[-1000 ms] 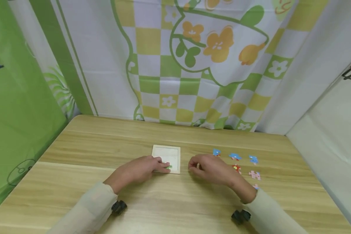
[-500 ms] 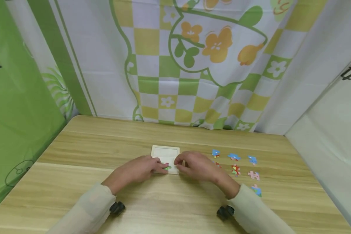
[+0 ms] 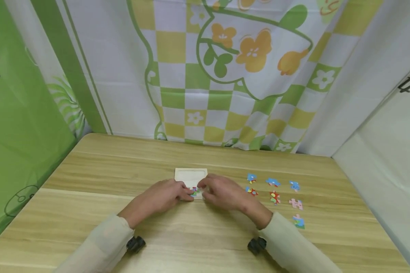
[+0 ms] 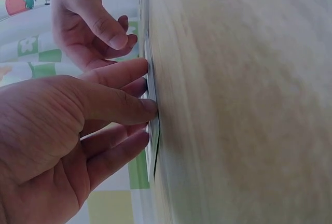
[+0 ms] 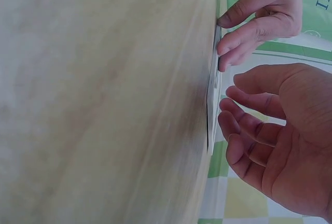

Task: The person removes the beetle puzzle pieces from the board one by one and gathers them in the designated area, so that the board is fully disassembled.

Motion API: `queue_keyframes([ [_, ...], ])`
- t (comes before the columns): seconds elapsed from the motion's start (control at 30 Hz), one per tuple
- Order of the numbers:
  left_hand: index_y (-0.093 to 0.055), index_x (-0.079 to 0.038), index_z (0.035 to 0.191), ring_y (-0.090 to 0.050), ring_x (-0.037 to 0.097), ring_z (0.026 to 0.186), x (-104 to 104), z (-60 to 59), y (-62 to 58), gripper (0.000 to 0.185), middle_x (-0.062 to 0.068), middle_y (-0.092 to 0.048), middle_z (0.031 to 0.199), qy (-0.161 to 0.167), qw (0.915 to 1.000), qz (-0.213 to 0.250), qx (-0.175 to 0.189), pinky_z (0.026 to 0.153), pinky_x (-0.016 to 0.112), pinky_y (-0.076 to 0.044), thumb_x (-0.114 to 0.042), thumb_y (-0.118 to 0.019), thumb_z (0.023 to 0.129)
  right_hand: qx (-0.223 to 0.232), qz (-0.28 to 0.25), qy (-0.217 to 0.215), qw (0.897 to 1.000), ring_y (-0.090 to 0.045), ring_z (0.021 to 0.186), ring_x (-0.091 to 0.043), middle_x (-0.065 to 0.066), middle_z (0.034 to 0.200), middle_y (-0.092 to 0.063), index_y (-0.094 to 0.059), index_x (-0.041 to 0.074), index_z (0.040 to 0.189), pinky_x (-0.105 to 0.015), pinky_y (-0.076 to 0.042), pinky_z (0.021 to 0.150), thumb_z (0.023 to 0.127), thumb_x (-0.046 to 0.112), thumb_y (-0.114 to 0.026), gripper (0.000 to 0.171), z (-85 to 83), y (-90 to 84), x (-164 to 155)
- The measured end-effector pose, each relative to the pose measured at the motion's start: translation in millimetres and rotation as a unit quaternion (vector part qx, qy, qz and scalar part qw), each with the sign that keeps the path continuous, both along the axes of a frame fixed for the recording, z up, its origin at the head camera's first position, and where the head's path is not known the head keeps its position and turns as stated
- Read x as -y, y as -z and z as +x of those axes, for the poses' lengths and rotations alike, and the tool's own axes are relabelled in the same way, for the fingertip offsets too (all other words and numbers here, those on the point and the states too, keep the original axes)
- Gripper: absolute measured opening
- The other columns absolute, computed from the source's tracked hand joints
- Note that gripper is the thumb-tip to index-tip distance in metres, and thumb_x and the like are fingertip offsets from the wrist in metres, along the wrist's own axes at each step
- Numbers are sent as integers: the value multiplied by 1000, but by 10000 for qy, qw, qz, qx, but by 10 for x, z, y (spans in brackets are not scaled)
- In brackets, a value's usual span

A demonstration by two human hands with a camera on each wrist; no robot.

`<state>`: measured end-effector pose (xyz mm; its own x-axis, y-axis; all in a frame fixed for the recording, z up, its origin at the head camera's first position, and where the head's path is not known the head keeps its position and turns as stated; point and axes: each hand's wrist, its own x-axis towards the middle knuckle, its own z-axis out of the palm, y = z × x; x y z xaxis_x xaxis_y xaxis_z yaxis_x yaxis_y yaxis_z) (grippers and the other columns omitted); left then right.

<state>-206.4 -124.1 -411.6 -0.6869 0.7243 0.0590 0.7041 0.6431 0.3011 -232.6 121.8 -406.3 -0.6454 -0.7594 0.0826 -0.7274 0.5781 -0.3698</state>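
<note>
Right hand (image 3: 222, 192) slid left onto the puzzle tray (image 3: 190, 175), fingers loosely curled; left hand (image 3: 165, 195) fingers press its near edge; tray lies flat, squarish.

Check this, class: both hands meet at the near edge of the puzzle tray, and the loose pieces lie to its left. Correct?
Not quite. Both hands, left hand and right hand, do meet at the puzzle tray, but the head view shows the loose pieces to its right.

Wooden table (image 3: 89, 170) before flowered checked curtain (image 3: 225, 76)
</note>
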Motion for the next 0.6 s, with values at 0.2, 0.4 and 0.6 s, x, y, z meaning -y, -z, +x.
queue_keyframes([
  [0.2,-80,-17,119,-60,15,83,1,1,-9,30,-3,-72,128,-99,9998,88,132,69,25,-48,0,-69,97,66,69,24,10000,-66,103,-21,-7,119,-70,-70,5,126,-41,-54,93,100,13,-63,28,-35,-11,41],
  [0.4,-80,-15,118,-67,20,92,10,-7,7,32,0,-72,126,-90,9994,210,251,73,25,-52,5,-69,95,149,95,20,9998,-66,104,-22,-7,116,-69,-71,4,124,-40,-53,93,98,11,-64,28,-76,-19,96],
  [0.6,-81,-16,116,-67,18,86,13,-44,31,34,5,-75,121,39,9992,317,247,70,23,-51,7,-69,93,217,222,-45,9995,-64,101,-21,-7,111,-69,-71,4,122,-38,-53,90,95,11,-68,28,-104,-7,129],
])
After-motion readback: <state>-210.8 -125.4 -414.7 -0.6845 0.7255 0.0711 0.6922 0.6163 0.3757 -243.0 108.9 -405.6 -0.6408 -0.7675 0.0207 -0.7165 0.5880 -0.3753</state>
